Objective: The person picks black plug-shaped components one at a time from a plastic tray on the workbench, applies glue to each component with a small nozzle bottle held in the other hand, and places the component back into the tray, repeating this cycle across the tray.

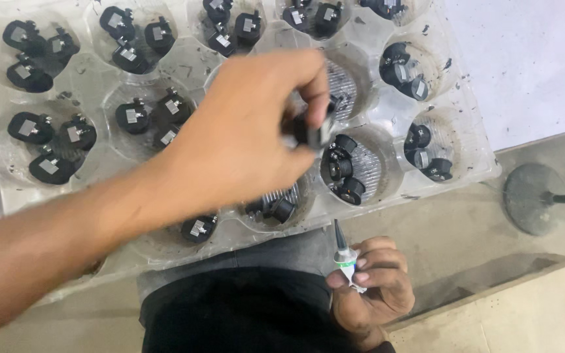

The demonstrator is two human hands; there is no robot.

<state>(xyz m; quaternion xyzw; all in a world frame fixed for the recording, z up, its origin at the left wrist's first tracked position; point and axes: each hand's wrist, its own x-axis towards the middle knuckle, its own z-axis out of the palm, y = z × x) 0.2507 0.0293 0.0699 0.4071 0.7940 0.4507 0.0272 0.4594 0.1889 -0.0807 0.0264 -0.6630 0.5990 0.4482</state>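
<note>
My left hand [243, 131] reaches across a clear plastic tray [479, 167] with round wells, and its fingertips pinch a small black part [314, 127] above the wells in the middle. Each well holds two or three similar black parts [342, 171] with small silver faces. Low in the view my right hand [374, 291] is closed around a small white tube with a green band and a dark pointed nozzle [342, 256], tip up, just below the tray's near edge.
The tray lies on a white surface [531, 59]. A round grey base with a dark rod [531, 196] stands on the floor at right. A tan board edge [524, 307] is at lower right. My dark clothing fills the bottom centre.
</note>
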